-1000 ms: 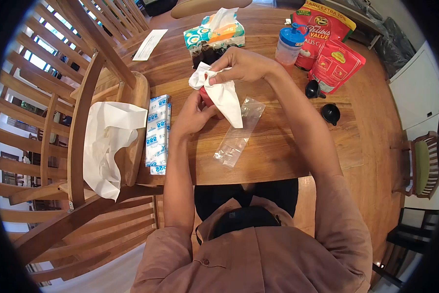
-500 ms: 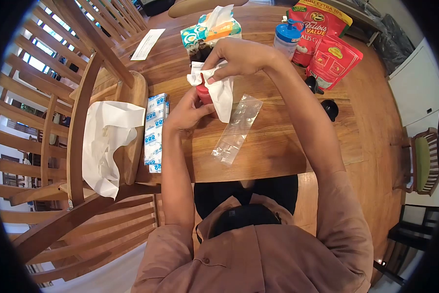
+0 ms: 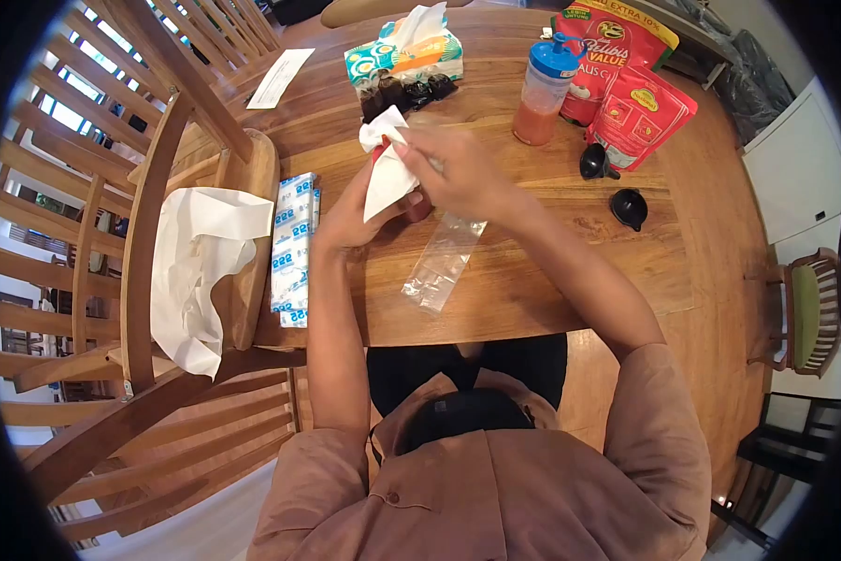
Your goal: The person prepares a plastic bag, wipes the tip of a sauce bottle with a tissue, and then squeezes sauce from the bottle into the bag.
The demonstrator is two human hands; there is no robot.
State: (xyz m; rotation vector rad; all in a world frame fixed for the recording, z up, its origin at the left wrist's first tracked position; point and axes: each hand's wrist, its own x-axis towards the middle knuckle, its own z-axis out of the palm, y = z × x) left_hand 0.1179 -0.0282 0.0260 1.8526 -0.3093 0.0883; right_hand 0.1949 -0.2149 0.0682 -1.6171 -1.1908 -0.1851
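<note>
My left hand [image 3: 345, 217] is closed around a red bottle [image 3: 418, 208], mostly hidden by fingers and a white tissue [image 3: 388, 183]. My right hand [image 3: 453, 168], slightly blurred, pinches the tissue against the bottle's upper part. A clear plastic sleeve [image 3: 439, 266] lies flat on the wooden table just below the hands. Black plastic bundles [image 3: 411, 93] sit beyond them, in front of a patterned tissue box [image 3: 406, 64].
At the right stand a blue-lidded bottle [image 3: 539, 103] of reddish liquid and red pouches [image 3: 640, 117], with black funnels [image 3: 629, 208] nearby. Blue-and-white packs [image 3: 294, 248] lie left. White paper [image 3: 191, 280] rests on a chair [image 3: 263, 187]; a paper slip [image 3: 280, 79] lies far left.
My right hand has moved down and right, uncovering the black bundles and the blue-lidded bottle. The tissue and red bottle have tilted, and the tissue's hanging end has shifted left.
</note>
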